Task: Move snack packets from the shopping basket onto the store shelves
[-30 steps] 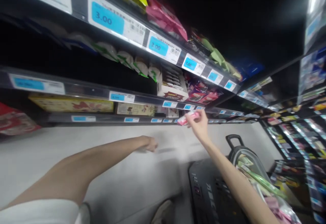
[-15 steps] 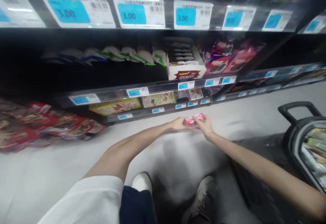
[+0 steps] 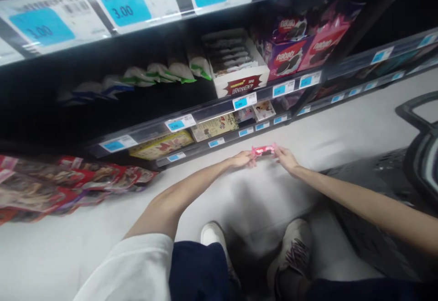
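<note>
A small pink snack packet [image 3: 263,150] is held out in front of me over the pale floor, below the lower shelves. My left hand [image 3: 243,159] pinches its left end and my right hand [image 3: 285,158] pinches its right end. Both arms stretch forward from the bottom of the view. Just beyond the packet run the lowest shelf rails with blue price tags [image 3: 216,142].
Shelves [image 3: 219,109] of snacks fill the upper half: a white display box [image 3: 239,66], purple and pink biscuit boxes [image 3: 301,45], green-and-white bags [image 3: 160,73], red packets [image 3: 68,182] low at left. A dark shopping basket with handle [image 3: 415,132] stands at right. My shoes [image 3: 290,251] show below.
My left hand came up to join the right on the pink packet, which dropped lower. The view swung left and down, so the basket slid to the right edge.
</note>
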{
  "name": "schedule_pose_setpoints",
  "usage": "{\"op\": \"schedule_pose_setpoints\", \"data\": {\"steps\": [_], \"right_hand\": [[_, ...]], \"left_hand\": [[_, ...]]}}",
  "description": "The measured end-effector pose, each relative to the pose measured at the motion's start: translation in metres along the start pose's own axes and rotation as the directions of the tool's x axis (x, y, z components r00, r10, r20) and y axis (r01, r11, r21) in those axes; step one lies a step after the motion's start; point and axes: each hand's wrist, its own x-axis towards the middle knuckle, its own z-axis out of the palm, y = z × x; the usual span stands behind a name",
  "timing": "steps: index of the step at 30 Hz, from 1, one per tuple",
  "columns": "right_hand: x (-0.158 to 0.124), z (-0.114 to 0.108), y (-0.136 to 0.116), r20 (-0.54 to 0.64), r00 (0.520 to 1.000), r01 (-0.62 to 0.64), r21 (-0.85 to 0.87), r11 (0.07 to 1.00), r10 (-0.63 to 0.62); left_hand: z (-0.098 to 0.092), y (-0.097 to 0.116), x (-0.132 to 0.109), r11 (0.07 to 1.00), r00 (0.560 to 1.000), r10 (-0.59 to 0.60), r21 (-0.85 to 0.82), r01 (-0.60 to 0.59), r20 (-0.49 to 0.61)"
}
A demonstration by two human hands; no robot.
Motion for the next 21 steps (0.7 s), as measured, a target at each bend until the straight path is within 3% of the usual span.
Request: {"op": "schedule_pose_setpoints", "data": {"steps": [4,10,14,21], "right_hand": [[0.007,-0.004,0.011,0.010,0.994,0.111,-0.139,0.984,-0.110],[0.005,-0.006,0.021,0.058,0.979,0.201,-0.193,0.960,-0.194],[0.004,-0.010,0.018,0.039,0.984,0.177,-0.281,0.943,-0.173],[0.004,-0.014,-0.001,-0.055,0.993,0.080,-0.311,0.947,-0.101]], "left_hand": [[-0.011,-0.005,-0.006,1.000,0.996,0.025,0.003,-0.025,-0.091],[-0.020,0.001,-0.009,0.954,0.932,0.221,0.264,-0.144,-0.288],[-0.016,0.014,-0.009,0.929,0.912,0.273,0.330,-0.168,-0.305],[-0.007,0.035,-0.010,0.947,0.894,0.266,0.274,-0.171,-0.361]]}}
